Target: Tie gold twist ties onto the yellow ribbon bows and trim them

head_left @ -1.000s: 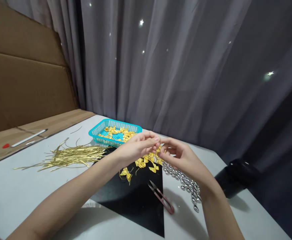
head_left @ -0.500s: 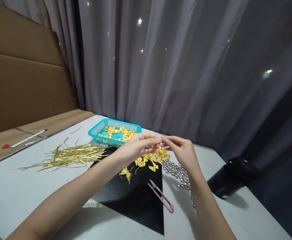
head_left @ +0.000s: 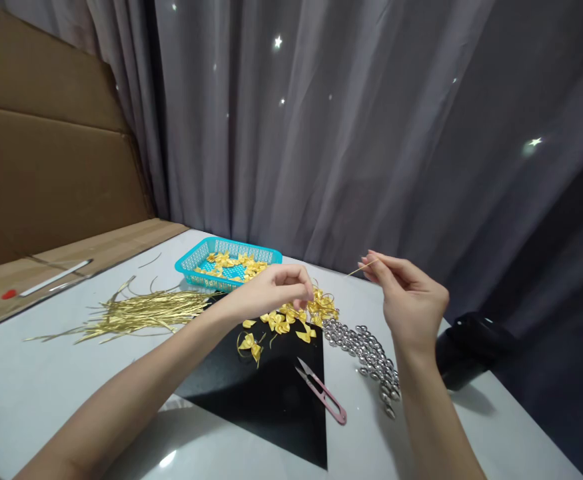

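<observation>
Between the pinched fingertips of my right hand (head_left: 414,300) is a thin gold cord (head_left: 357,271); its visible length slants down to the left. My left hand (head_left: 284,288) is closed, fingers curled toward the thumb, and whatever it may hold is hidden. It hovers over yellow ribbon bows (head_left: 281,323) heaped on a black mat (head_left: 271,400). One bow with a looped gold cord (head_left: 250,345) lies apart, nearer me. Silver oval beads (head_left: 364,347) are spread below my right hand.
Pink-handled thread snips (head_left: 324,393) lie across the mat's right edge. A turquoise basket (head_left: 186,268) holds more bows at the back. Gold cords (head_left: 146,313) lie bundled on the left. A black cylindrical object (head_left: 474,350) stands right, cardboard (head_left: 46,167) far left.
My hands, fingertips together before, have come apart. The right moved right and slightly up with the gold cord, uncovering more beads; the left shifted slightly left.
</observation>
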Action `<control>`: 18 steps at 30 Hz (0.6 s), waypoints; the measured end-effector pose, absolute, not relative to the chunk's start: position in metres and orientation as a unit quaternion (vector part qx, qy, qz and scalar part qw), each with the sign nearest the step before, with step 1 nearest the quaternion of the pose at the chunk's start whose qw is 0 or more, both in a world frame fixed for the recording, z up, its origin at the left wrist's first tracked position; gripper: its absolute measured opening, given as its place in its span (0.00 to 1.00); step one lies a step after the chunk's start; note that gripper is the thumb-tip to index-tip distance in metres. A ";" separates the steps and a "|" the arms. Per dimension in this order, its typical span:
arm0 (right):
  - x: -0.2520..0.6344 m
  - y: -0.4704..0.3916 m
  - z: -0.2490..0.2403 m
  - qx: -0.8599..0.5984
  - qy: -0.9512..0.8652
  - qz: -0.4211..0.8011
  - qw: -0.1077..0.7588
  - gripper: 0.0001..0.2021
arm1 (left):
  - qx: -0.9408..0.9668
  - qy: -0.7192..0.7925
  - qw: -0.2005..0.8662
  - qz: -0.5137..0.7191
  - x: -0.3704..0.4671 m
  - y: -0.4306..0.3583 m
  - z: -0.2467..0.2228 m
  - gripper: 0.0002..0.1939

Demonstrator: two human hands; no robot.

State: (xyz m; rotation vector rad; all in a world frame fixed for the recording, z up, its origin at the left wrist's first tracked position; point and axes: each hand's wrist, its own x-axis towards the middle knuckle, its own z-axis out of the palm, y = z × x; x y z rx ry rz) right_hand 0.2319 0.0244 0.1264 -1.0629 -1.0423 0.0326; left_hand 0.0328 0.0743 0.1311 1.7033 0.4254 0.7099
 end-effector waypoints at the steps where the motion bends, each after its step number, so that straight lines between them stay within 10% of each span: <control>1: 0.230 0.024 0.127 -0.479 -0.473 0.001 0.739 0.09 | 0.736 0.180 0.578 0.302 0.031 0.076 0.131 0.05; 11: 0.240 0.013 0.143 -0.442 -0.434 -0.044 0.784 0.07 | 0.845 0.384 0.281 0.245 0.030 0.125 0.098 0.10; 18: 0.236 0.011 0.144 -0.446 -0.455 -0.035 0.770 0.07 | 0.843 0.490 0.223 -0.005 0.012 0.146 0.076 0.12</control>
